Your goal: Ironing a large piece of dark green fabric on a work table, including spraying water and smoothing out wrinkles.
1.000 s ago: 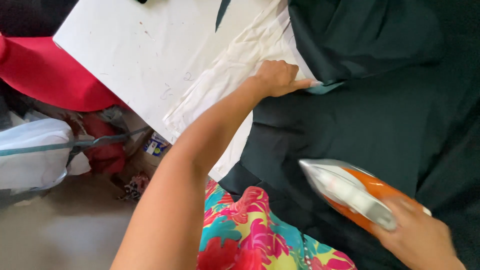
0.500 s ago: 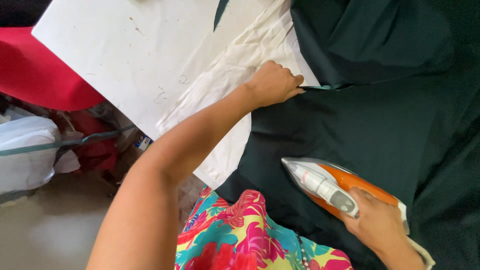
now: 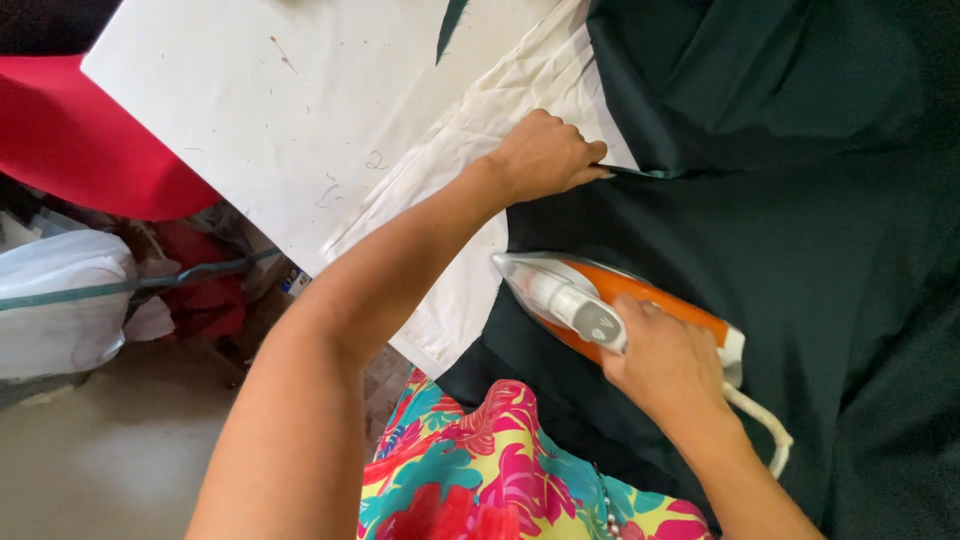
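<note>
A dark green cloth [image 3: 800, 230] lies spread over a white padded sheet [image 3: 470, 270] on a white board [image 3: 260, 110]. My left hand [image 3: 545, 155] presses down on the cloth's folded edge, fingers curled over it. My right hand [image 3: 665, 365] grips the handle of an orange and white iron [image 3: 590, 305]. The iron rests flat on the green cloth, its tip pointing left near the cloth's edge, just below my left forearm. Its white cord [image 3: 765, 425] trails to the right behind my wrist.
Red fabric [image 3: 90, 140] is bundled left of the board. Below it sit a white bag [image 3: 60, 300] and cluttered items on a grey floor [image 3: 100, 470]. My floral garment [image 3: 480, 470] fills the bottom middle.
My right hand has slid the iron leftward and up across the green cloth toward its edge. My left hand stays on the fold.
</note>
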